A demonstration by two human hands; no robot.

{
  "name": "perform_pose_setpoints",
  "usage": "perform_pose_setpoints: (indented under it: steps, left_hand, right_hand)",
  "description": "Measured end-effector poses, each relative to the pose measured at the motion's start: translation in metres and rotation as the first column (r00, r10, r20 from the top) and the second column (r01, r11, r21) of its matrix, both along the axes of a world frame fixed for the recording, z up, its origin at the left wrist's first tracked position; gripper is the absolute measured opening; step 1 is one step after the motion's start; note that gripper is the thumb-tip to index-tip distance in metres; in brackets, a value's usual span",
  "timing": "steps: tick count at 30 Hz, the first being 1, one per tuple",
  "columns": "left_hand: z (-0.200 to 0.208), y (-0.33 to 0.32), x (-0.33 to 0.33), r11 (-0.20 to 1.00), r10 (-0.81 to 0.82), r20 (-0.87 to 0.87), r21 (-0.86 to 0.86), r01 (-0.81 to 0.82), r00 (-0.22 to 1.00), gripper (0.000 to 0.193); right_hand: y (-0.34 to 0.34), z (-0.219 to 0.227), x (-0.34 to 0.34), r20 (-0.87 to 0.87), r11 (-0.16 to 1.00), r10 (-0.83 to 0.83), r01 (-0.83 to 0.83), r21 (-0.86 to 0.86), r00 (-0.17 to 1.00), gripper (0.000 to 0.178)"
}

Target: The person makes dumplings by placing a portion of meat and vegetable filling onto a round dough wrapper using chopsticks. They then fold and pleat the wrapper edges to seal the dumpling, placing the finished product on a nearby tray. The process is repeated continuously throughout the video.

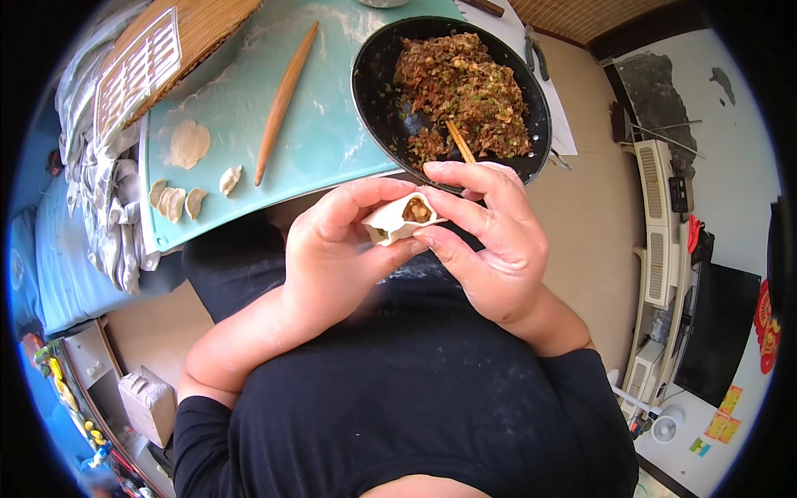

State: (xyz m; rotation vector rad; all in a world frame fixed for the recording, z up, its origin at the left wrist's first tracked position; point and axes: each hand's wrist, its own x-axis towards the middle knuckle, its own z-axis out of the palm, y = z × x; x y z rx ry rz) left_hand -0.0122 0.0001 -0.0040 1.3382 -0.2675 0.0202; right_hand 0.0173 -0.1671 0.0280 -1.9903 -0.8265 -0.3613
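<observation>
Between my two hands is a dumpling, its white wrapper folded partly round brown filling that shows at the right end. My left hand grips its left side with thumb and fingers. On the other side, the fingertips of my right hand pinch the wrapper's edge. Just beyond my hands stands a black pan of minced filling, with chopsticks stuck in it. A rolled wrapper lies flat at the left of the green mat, near several folded dumplings.
The green mat, dusted with flour, covers the table. A tapered wooden rolling pin rests on it, left of the pan. At the far left are a woven round tray and crumpled grey cloth. Pliers lie past the pan.
</observation>
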Motion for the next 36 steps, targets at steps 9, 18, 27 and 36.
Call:
perform_pose_setpoints:
  steps: [9,18,27,36]
  left_hand:
    - [0.006,-0.004,0.001,0.996,0.081,-0.097,0.034,-0.078,0.992,0.037]
    - [-0.003,-0.004,0.002,0.994,0.059,-0.068,0.097,-0.053,0.996,0.036]
    - [-0.003,-0.002,0.002,1.000,0.005,-0.159,0.013,-0.002,0.987,0.036]
    - [-0.004,-0.003,-0.001,0.990,0.034,-0.132,0.137,-0.016,0.991,0.038]
  right_hand:
    - [0.000,0.002,0.003,0.209,0.996,-0.007,0.025,-0.082,0.978,0.027]
    - [-0.002,-0.005,0.003,0.398,0.987,-0.015,0.078,-0.142,0.917,0.025]
    - [-0.002,-0.006,0.003,-0.007,1.000,0.011,-0.011,-0.018,1.000,0.038]
    - [-0.002,-0.009,0.006,0.055,0.989,0.110,-0.104,-0.101,0.992,0.031]
